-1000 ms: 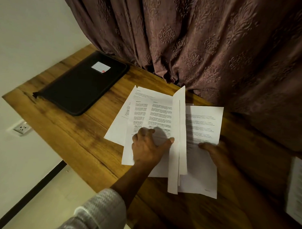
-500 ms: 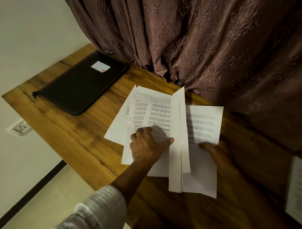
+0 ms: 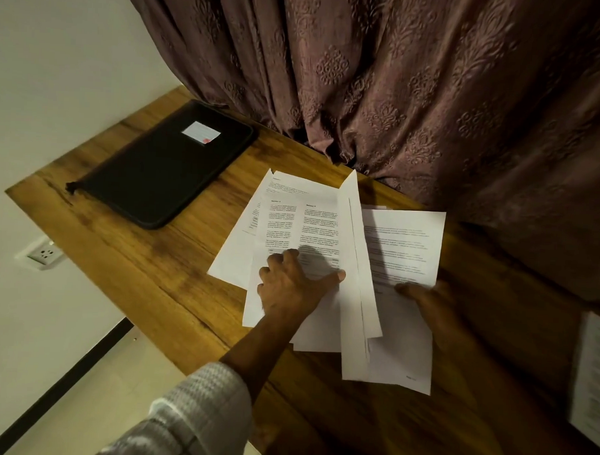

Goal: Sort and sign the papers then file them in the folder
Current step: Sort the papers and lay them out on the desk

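Two hands in shot on my feed, desk. The left hand is down on the papers with its fingers spread, pressing on the top printed page. Its thumb stretches sideways until it touches the standing sheets, a couple of pages tipped up on edge. Nothing is gripped there, it's just pinning.

Desk: And the right hand?

Me: The right hand is deep in shadow, farther from the folder than the left one. The thumb lies on top of a loose sheet and the other fingers are out of sight beneath it, so I read that as a pinch on that sheet.

Desk: Place it all off the folder for me.

Me: The folder is black and closed. It lies flat on the wooden table with a white label on its cover. The papers fan out to the right of the folder and a little nearer me, not touching it, with bare wood between. The standing sheets are right of that fan, and the loose sheet is right again. Well to the right of the folder, at the frame edge, there's one more printed page, partly cut off.

Desk: Anything around it?

Me: A patterned curtain hangs behind the folder, its hem reaching the table's back edge. A wall socket sits below and left of the folder. A pale checked sleeve covers the left arm.
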